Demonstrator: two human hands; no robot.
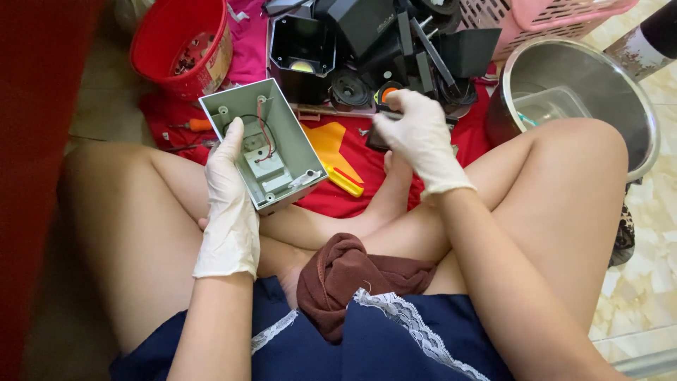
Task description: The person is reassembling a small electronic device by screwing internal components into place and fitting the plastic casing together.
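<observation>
I'm sitting cross-legged on a tiled floor (635,310), a red cloth (395,152) spread ahead of me. On it lie black housings (374,42). A red bucket (176,42) holds small dark parts; a steel bowl (627,92) holds a clear tub (550,104); a pink basket (543,17) stands behind. My left hand (229,204) grips the open grey box (264,152), wires inside, fingers wrapped along its side. My right hand (419,137) is pinching an orange-handled tool (388,94).
</observation>
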